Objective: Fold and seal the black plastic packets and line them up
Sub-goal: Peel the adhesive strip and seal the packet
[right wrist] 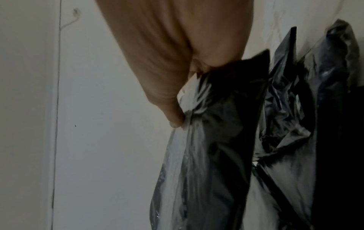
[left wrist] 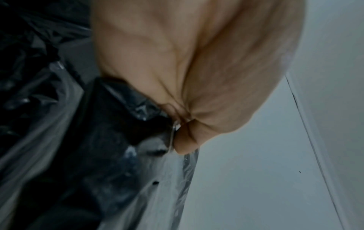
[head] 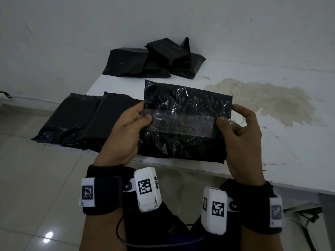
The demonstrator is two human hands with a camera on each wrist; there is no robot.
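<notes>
A black plastic packet (head: 183,142) lies at the near edge of the white table, its flap (head: 188,98) raised upright with a clear strip (head: 183,122) across it. My left hand (head: 143,115) pinches the flap's left edge between thumb and fingers. My right hand (head: 226,116) pinches the right edge. In the left wrist view my left hand (left wrist: 177,137) grips glossy black plastic (left wrist: 118,124). The right wrist view has my right hand (right wrist: 177,121) pinching the packet's clear edge (right wrist: 197,140). Two packets (head: 87,122) lie side by side at the left. A pile of packets (head: 154,60) sits at the back.
The white table (head: 290,151) carries a brownish stain (head: 268,102) to the right of the held packet. A pale wall (head: 163,19) rises behind the pile. Tiled floor (head: 36,178) lies at the left, below the table edge.
</notes>
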